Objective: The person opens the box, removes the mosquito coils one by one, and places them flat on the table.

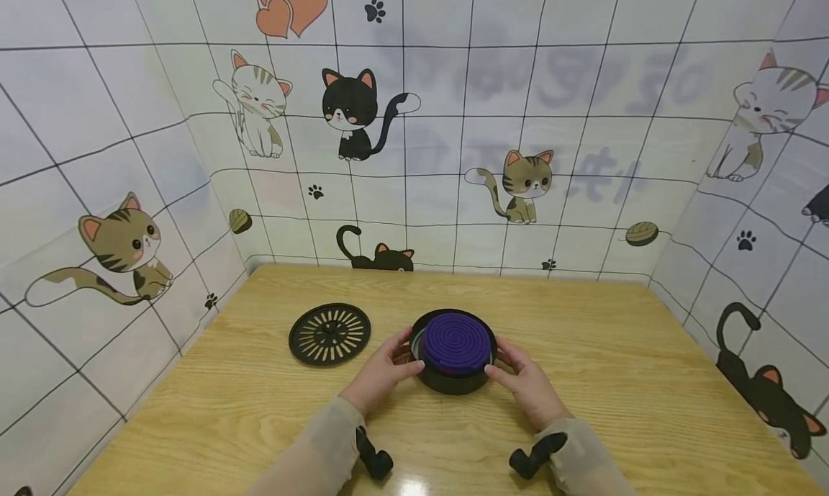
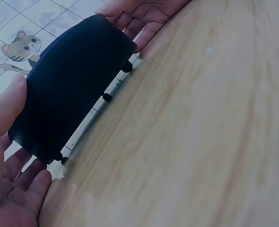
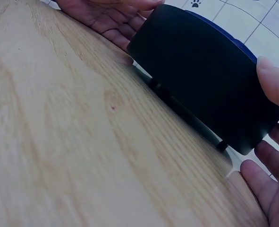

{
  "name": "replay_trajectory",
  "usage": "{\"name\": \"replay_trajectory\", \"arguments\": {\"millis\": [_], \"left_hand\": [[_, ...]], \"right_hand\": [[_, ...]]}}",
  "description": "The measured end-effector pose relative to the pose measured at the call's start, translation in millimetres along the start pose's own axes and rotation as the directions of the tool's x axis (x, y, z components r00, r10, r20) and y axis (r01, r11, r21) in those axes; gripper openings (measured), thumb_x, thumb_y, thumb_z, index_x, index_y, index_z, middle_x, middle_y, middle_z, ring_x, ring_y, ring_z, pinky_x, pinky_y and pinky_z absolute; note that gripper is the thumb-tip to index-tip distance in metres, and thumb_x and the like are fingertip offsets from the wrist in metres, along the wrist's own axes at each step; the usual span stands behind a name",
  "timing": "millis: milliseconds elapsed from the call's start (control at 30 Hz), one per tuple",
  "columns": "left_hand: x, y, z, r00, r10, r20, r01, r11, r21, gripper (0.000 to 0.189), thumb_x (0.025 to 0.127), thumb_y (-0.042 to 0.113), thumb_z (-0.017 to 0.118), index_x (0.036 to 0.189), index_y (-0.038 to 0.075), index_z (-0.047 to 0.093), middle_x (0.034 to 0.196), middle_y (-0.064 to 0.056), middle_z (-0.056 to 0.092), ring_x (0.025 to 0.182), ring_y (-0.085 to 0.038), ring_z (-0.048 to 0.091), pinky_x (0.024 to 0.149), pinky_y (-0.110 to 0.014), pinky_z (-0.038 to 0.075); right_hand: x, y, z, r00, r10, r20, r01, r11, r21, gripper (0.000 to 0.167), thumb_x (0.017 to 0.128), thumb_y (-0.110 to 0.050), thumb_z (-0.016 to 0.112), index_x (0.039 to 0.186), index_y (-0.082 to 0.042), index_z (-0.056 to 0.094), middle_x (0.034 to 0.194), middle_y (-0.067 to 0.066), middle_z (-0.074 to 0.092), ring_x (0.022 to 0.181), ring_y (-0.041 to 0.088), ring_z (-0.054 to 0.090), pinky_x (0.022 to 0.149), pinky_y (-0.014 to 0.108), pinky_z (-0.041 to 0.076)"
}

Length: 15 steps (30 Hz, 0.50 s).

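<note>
A round black mosquito coil tray [image 1: 453, 386] is in the middle of the table, between the two hands. Purple spiral mosquito coils [image 1: 457, 341] sit inside it, rising above the rim. My left hand [image 1: 387, 370] grips the tray's left side, thumb toward the front and fingers round the side. On the opposite side my right hand [image 1: 529, 382] holds it the same way. Both wrist views show the dark side wall [image 2: 73, 80] and short feet [image 3: 223, 145] beneath; whether the feet touch the table I cannot tell.
To the left of the tray lies a round black slotted lid [image 1: 330, 334] with a knob at its centre. The wooden table [image 1: 583, 323] meets cat-patterned sheets [image 1: 440, 194] at the back and both sides.
</note>
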<state>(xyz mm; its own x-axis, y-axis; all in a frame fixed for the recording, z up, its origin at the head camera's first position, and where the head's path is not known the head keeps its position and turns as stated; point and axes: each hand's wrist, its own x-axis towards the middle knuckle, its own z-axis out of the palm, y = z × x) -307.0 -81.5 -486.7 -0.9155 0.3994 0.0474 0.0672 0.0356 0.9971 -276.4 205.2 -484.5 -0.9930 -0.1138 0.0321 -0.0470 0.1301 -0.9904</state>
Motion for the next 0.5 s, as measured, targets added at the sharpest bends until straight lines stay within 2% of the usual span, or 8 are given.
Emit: {"name": "replay_trajectory", "arguments": {"millis": [133,233,367,500], "left_hand": [[0.2,-2.3,0.6,1.0,0.001,0.009,-0.001,0.999,-0.039,0.083,0.088,0.022,0.072,0.153,0.011,0.022,0.149,-0.017,0.035,0.134,-0.036,0.037,0.105,-0.042,0.041],[0.1,-2.4,1.2,1.0,0.003,0.015,-0.002,0.999,-0.033,0.086,0.088,0.022,0.073,0.154,0.012,0.019,0.15,-0.017,0.031,0.135,-0.036,0.036,0.104,-0.04,0.041],[-0.3,-0.4,2.1,1.0,0.006,-0.006,-0.006,1.0,0.027,0.091,0.086,0.023,0.075,0.155,0.013,0.016,0.151,-0.016,0.022,0.135,-0.036,0.034,0.105,-0.042,0.041],[0.2,1.0,1.8,1.0,0.018,-0.026,-0.016,0.996,0.086,0.096,0.084,0.025,0.076,0.155,0.011,0.013,0.155,-0.016,0.015,0.138,-0.038,0.028,0.111,-0.047,0.031]], "right_hand": [[-1.2,-1.4,0.3,1.0,0.005,0.02,-0.005,1.0,-0.003,0.075,0.088,-0.027,0.072,0.15,-0.01,0.033,0.153,0.013,0.032,0.14,0.034,0.028,0.112,0.056,0.024],[-1.5,-3.4,0.7,0.999,0.018,0.027,-0.017,1.0,-0.022,0.077,0.088,-0.031,0.071,0.151,-0.012,0.031,0.154,0.011,0.03,0.142,0.033,0.025,0.112,0.056,0.022],[0.3,-6.4,1.3,0.998,0.042,0.037,-0.04,0.998,-0.048,0.081,0.086,-0.037,0.071,0.152,-0.016,0.029,0.156,0.008,0.027,0.143,0.031,0.024,0.113,0.056,0.021],[5.0,-7.4,0.7,0.997,0.044,0.066,-0.04,0.997,-0.063,0.082,0.088,-0.037,0.07,0.153,-0.014,0.026,0.157,0.009,0.024,0.143,0.032,0.021,0.114,0.053,0.021]]}}
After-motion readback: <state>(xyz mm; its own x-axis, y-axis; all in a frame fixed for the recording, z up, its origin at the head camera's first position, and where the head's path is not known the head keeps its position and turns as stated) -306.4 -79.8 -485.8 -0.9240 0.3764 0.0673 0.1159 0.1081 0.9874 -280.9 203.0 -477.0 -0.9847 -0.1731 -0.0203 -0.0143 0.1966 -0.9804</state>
